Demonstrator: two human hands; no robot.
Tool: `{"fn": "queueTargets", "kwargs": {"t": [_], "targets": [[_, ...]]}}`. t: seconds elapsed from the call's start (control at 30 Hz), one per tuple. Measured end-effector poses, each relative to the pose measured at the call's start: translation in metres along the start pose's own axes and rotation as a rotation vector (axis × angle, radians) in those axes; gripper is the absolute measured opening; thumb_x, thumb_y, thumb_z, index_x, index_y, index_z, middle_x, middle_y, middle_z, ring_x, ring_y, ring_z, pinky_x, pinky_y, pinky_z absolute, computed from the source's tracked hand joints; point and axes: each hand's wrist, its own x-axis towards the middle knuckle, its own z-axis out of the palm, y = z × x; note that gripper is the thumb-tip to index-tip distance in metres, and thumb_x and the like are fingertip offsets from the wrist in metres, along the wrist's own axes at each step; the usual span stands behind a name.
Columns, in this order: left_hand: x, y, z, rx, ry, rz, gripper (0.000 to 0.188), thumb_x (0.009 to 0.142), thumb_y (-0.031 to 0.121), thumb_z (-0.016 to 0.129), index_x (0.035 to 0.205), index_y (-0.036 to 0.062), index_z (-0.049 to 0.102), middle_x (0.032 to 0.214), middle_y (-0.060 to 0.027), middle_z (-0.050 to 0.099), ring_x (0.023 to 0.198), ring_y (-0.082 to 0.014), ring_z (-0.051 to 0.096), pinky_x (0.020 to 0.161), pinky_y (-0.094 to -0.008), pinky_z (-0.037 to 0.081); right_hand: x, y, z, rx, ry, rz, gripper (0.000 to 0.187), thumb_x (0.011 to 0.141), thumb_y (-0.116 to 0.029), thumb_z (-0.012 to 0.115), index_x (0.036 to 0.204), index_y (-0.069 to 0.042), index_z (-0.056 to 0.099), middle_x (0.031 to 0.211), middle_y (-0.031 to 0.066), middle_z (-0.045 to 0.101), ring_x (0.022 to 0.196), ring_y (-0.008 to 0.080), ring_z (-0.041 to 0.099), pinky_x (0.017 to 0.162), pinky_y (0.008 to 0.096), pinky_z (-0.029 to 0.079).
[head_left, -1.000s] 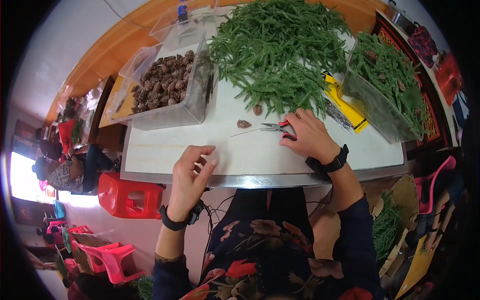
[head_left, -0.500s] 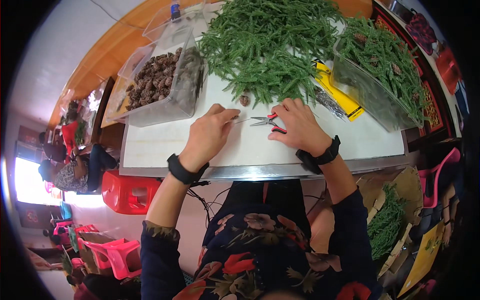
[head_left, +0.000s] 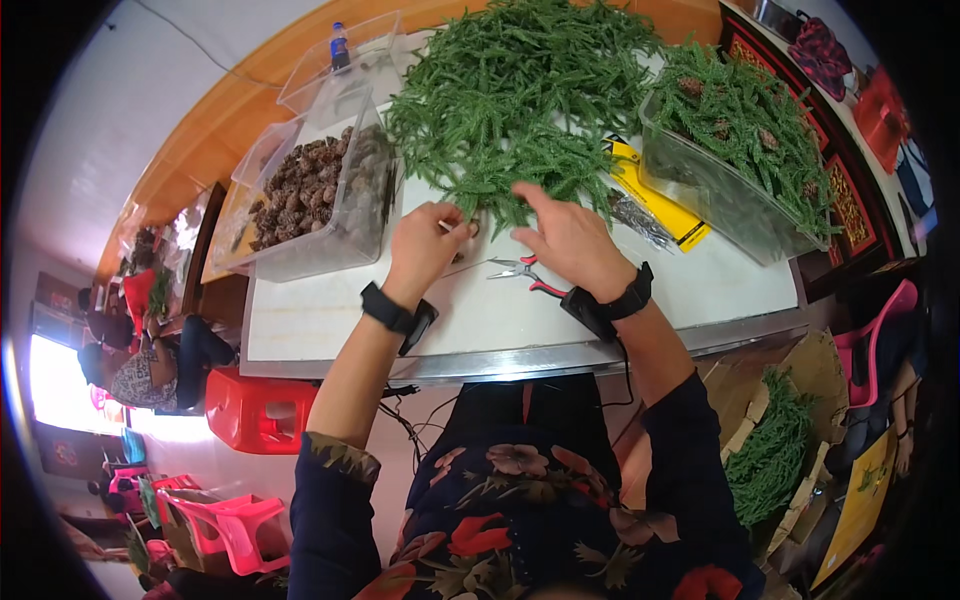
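My left hand (head_left: 430,245) is closed at the near edge of the green sprigs. Its fingertips pinch a small brown pine cone (head_left: 459,257), mostly hidden by the fingers, with a thin wire beside it. To the right, my right hand (head_left: 575,245) is open over the table, thumb and forefinger apart, the forefinger reaching to the sprigs. Needle-nose pliers (head_left: 515,269) with red and black handles lie on the white table (head_left: 420,325), jaws toward my left hand. Their handle ends run under my right wrist strap.
A clear bin (head_left: 320,250) of pine cones stands left; another clear bin (head_left: 720,205) of sprigs and cones stands right. Green artificial sprigs (head_left: 520,90) heap at the back. A yellow package (head_left: 665,205) lies beside thin metal pieces (head_left: 635,218). A red stool (head_left: 255,410) stands beyond the table edge.
My right hand has let go of the pliers and moved forward to the sprigs, its fingers spreading. My left hand has moved slightly forward, toward the cone by the sprigs.
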Motion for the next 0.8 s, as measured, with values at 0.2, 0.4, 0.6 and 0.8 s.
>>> {"fn": "queueTargets", "kwargs": {"t": [0.2,0.4,0.6,0.8], "targets": [[-0.045,0.019,-0.028,-0.876,-0.187,-0.223,0.021,0.090,0.021,0.064,0.097,0.0014,0.065,0.087,-0.0012,0.067,0.080,-0.0097,0.064,0.064,-0.0239,0.045,0.025,-0.019,-0.003,0.559,0.115,0.139,0.033,0.089,-0.019,0.064,0.118,-0.003,0.057,0.074,0.0038,0.064,0.063,0.0129,0.058,0.058,0.0266,0.045],[-0.057,0.021,-0.035,-0.981,-0.154,-0.192,0.020,0.090,0.020,0.065,0.101,0.0028,0.065,0.086,-0.0008,0.067,0.077,-0.0085,0.062,0.066,-0.0220,0.043,0.021,-0.023,0.004,0.870,-0.089,0.112,0.023,0.092,-0.013,0.063,0.112,-0.001,0.062,0.077,-0.0035,0.061,0.065,0.0012,0.051,0.056,0.0184,0.041],[-0.050,0.027,-0.028,-0.975,-0.171,-0.150,0.018,0.090,0.016,0.066,0.101,0.0016,0.064,0.082,-0.0003,0.066,0.074,-0.0062,0.057,0.067,-0.0205,0.043,0.013,-0.029,0.008,1.234,-0.221,0.124,0.014,0.092,-0.013,0.064,0.101,-0.002,0.066,0.079,-0.0040,0.061,0.062,0.0004,0.048,0.051,0.0173,0.036],[-0.043,0.045,-0.021,-0.918,-0.111,-0.127,0.020,0.089,0.016,0.068,0.100,0.0003,0.064,0.085,-0.0015,0.065,0.073,-0.0070,0.055,0.068,-0.0215,0.045,0.010,-0.022,0.004,1.310,-0.153,0.155,0.014,0.092,-0.016,0.063,0.097,-0.003,0.066,0.077,-0.0042,0.060,0.059,0.0008,0.048,0.049,0.0166,0.034]]}}
